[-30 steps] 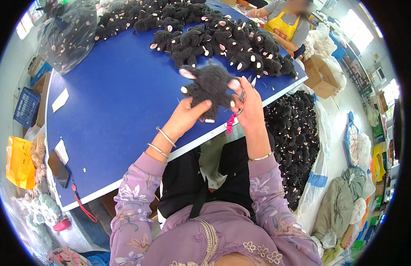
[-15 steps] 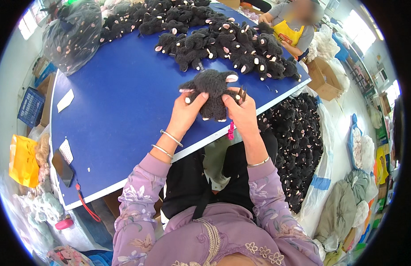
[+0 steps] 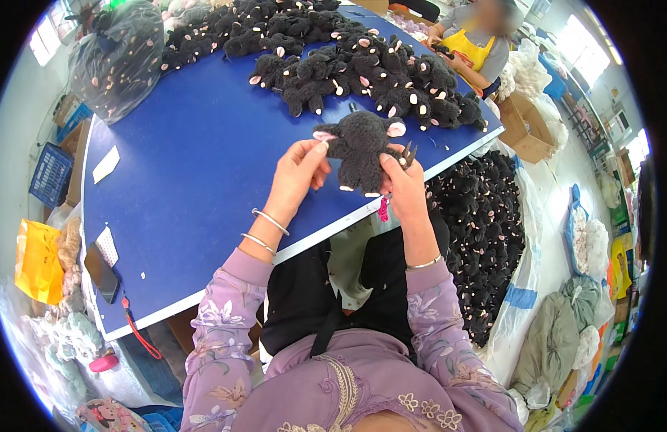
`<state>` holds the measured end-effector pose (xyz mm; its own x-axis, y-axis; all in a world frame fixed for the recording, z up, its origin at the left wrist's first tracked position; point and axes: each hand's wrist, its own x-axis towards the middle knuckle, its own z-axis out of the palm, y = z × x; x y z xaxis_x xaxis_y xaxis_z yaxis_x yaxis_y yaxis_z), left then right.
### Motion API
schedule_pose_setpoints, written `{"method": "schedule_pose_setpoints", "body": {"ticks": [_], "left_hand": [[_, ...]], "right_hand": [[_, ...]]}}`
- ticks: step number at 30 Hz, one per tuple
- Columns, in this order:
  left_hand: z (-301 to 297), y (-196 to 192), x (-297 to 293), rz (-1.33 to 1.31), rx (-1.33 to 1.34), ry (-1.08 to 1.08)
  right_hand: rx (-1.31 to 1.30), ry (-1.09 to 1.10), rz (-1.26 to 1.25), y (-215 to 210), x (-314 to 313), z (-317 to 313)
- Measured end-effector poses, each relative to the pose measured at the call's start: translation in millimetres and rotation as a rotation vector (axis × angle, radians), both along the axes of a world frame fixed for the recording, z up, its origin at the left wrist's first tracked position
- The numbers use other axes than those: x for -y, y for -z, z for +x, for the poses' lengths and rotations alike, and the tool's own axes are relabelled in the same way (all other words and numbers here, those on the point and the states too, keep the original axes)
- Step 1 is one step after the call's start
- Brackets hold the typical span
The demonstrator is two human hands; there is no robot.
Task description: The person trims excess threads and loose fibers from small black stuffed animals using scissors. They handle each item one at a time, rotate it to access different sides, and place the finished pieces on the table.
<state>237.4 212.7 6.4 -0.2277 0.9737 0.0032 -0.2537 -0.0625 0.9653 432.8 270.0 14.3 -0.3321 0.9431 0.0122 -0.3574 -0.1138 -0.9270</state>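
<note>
Black plush makes up the toy (image 3: 362,147) that is held up above the near edge of the blue table (image 3: 197,180), between both hands. The left hand (image 3: 299,171) is closed on the toy's left side, where a pink-lined ear is pinched by the fingertips. The right hand (image 3: 400,180) is clasped on the toy's right side and lower body, and a small pair of metal snips (image 3: 408,153) is also kept in that hand, the points sticking up beside the toy's other ear. Small pale feet can be seen hanging below the body.

A heap of finished-looking black toys (image 3: 362,65) is spread across the far part of the table, well apart from the hands, and a large clear sack of the same toys (image 3: 485,230) stands at the right, just beside the table's edge. A clear bag of toys (image 3: 114,54) rests at the far left corner. A second person in a yellow apron (image 3: 467,47) is seated at the far end.

The step in hand is judged to be inspection and trimming of one toy: it is being turned and checked. For the next move, a firm pinch by the left hand would be called for, so that any loose thread can be presented to the snips without the plush itself being nicked.
</note>
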Motion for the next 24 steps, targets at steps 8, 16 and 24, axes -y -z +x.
{"method": "schedule_pose_setpoints", "body": {"ticks": [8,16,24], "left_hand": [[-1,18,-2,0.106,0.054,-0.015],[-1,9,1,0.208,-0.101,-0.081],[-3,10,1,0.182,-0.043,-0.006]], "right_hand": [[0.017,-0.008,-0.028,6,4,-10],[-0.016,-0.014,-0.117,4,2,-5],[-0.078,0.063,-0.086,-6,2,2]]}}
